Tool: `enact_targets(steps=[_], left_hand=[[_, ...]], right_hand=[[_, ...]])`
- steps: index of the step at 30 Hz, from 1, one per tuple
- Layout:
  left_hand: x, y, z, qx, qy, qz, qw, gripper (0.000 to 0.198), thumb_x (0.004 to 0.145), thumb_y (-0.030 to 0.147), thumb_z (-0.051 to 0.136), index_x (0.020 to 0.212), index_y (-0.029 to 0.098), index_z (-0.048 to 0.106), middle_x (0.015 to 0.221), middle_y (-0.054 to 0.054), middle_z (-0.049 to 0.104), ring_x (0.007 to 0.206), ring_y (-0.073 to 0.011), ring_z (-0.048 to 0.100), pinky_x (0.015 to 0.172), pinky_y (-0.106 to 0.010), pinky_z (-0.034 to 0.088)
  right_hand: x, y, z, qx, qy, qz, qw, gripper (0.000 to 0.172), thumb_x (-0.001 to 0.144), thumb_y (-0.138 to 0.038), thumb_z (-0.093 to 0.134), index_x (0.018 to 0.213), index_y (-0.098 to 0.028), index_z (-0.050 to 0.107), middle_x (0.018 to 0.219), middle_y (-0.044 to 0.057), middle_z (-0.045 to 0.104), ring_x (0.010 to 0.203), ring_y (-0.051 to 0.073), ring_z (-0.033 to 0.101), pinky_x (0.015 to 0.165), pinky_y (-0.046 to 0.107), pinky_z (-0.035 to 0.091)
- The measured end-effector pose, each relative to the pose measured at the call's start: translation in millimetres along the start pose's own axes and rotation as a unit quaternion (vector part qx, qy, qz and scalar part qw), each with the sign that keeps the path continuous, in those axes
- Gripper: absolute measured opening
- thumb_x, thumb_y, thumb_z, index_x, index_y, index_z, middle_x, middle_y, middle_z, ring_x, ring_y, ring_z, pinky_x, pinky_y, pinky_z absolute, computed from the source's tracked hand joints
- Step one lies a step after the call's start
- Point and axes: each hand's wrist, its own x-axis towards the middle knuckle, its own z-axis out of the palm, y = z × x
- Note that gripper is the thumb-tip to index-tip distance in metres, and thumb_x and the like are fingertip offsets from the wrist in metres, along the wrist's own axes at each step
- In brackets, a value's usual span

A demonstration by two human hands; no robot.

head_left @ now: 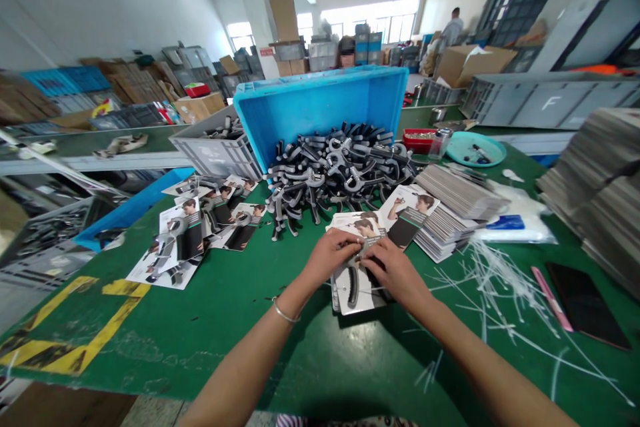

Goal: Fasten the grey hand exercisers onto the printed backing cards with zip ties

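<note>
In front of me a stack of printed cards (367, 305) lies on the green table, and on its top card is a grey and black hand grip strengthener (353, 285) with a curved, ridged handle. My left hand (331, 255) pinches at the upper end of this strengthener from the left. From the right, my right hand (393, 268) has its fingers closed at the same spot, nearly touching the left fingertips. The fingers cover most of the tool's head, and I cannot tell whether a thin tie is between them. A thin white strip runs near the handle.
Beyond my hands, a tipped blue crate (320, 103) spills a heap of strengtheners (335, 170). Carded ones (183, 233) lie left. Rightward are card stacks (445, 227), loose white plastic ties (500, 280), a pink cutter (551, 299), a phone (587, 303) and a turquoise tray (475, 149).
</note>
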Motion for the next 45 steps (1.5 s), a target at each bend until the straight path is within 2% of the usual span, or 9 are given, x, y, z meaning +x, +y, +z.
enact_targets(steps=[4, 7, 11, 16, 24, 32, 39, 45], left_hand=[[-11, 5, 1.5, 0.044, 0.005, 0.029, 0.999, 0.012, 0.083, 0.024, 0.066, 0.086, 0.027, 0.077, 0.083, -0.004, 0.074, 0.089, -0.0243, 0.058, 0.09, -0.038, 0.038], [-15, 5, 2.6, 0.035, 0.004, 0.025, 0.999, 0.011, 0.083, 0.025, 0.067, 0.084, 0.029, 0.078, 0.082, -0.005, 0.074, 0.091, -0.0255, 0.057, 0.094, -0.04, 0.036], [-18, 0, 6.4, 0.008, 0.037, 0.004, 0.999, 0.012, 0.083, 0.026, 0.068, 0.088, 0.029, 0.078, 0.086, -0.005, 0.074, 0.094, -0.0268, 0.056, 0.094, -0.041, 0.036], [-22, -3, 10.4, -0.012, 0.06, -0.008, 0.998, 0.013, 0.081, 0.024, 0.07, 0.09, 0.028, 0.079, 0.088, -0.006, 0.074, 0.097, -0.0265, 0.056, 0.094, -0.041, 0.038], [-24, -5, 9.8, 0.056, 0.044, 0.021, 0.997, 0.012, 0.086, 0.022, 0.067, 0.094, 0.024, 0.076, 0.092, -0.004, 0.074, 0.099, -0.0222, 0.057, 0.094, -0.039, 0.041], [-24, -5, 8.4, 0.096, 0.032, 0.044, 0.994, 0.011, 0.086, 0.021, 0.068, 0.093, 0.024, 0.075, 0.093, -0.004, 0.074, 0.099, -0.0225, 0.058, 0.093, -0.04, 0.042], [-24, -7, 7.8, 0.059, 0.038, 0.017, 0.997, 0.01, 0.085, 0.022, 0.068, 0.092, 0.023, 0.075, 0.092, -0.004, 0.074, 0.099, -0.0219, 0.059, 0.094, -0.04, 0.043], [-24, -8, 7.8, 0.086, 0.033, 0.048, 0.995, 0.01, 0.086, 0.022, 0.068, 0.093, 0.023, 0.075, 0.092, -0.004, 0.074, 0.098, -0.0219, 0.058, 0.093, -0.04, 0.042]], right_hand=[[3, 0, 3, 0.065, 0.053, 0.013, 0.996, 0.012, 0.093, -0.022, 0.055, 0.084, -0.022, 0.063, 0.099, 0.007, 0.056, 0.099, 0.023, 0.056, 0.09, 0.038, 0.047], [3, 2, 3, 0.097, 0.081, 0.033, 0.991, 0.012, 0.093, -0.025, 0.055, 0.085, -0.023, 0.064, 0.11, 0.008, 0.057, 0.109, 0.024, 0.054, 0.098, 0.041, 0.042], [0, 7, 3, 0.093, 0.038, 0.043, 0.994, 0.016, 0.093, -0.03, 0.056, 0.083, -0.023, 0.066, 0.121, 0.007, 0.057, 0.118, 0.027, 0.049, 0.102, 0.047, 0.035], [-4, 7, 5, 0.059, -0.011, 0.029, 0.998, 0.014, 0.092, -0.03, 0.057, 0.083, -0.023, 0.066, 0.137, 0.005, 0.05, 0.123, 0.029, 0.043, 0.103, 0.049, 0.034], [-4, 6, 5, 0.055, -0.018, 0.032, 0.998, 0.015, 0.093, -0.031, 0.057, 0.083, -0.023, 0.065, 0.138, 0.004, 0.05, 0.126, 0.028, 0.041, 0.104, 0.048, 0.033], [-3, 5, 3, 0.064, -0.001, 0.025, 0.998, 0.015, 0.093, -0.029, 0.056, 0.084, -0.023, 0.066, 0.133, 0.005, 0.055, 0.125, 0.027, 0.044, 0.102, 0.047, 0.033], [-5, 5, 4, 0.055, -0.013, 0.016, 0.998, 0.014, 0.093, -0.03, 0.057, 0.084, -0.024, 0.066, 0.134, 0.005, 0.054, 0.125, 0.028, 0.043, 0.103, 0.048, 0.033], [-5, 4, 3, 0.055, -0.006, 0.02, 0.998, 0.014, 0.092, -0.03, 0.058, 0.084, -0.024, 0.066, 0.133, 0.004, 0.056, 0.123, 0.027, 0.045, 0.101, 0.047, 0.035]])
